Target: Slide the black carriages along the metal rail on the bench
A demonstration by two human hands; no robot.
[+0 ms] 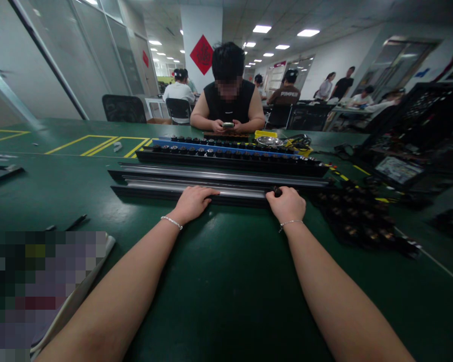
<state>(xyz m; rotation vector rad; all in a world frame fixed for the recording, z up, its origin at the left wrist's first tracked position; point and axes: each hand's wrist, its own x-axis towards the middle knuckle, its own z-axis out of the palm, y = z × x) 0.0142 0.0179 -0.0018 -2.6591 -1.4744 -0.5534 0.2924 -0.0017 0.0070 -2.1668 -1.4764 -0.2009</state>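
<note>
A long black channel rail (154,193) with a shiny inner face lies crosswise in front of me. My left hand (191,203) grips its near edge around the middle, thumb stretched along it to the right. Near the rail's right part, my right hand (288,205) is closed on a small dark part (277,191), whose exact kind I cannot make out. Just behind lies a second black rail (211,174), parallel to the first. Farther back, a rail (226,158) carries a row of small black and metallic parts. Right of my right hand spreads a pile of small dark parts (357,213).
A person (226,100) sits opposite, holding a phone (228,124). On the green table (226,291) are a yellow tray (266,134), a metal dish (270,141) and cables. A large black frame (411,136) stands at right; a pixelated item (49,291) lies at left.
</note>
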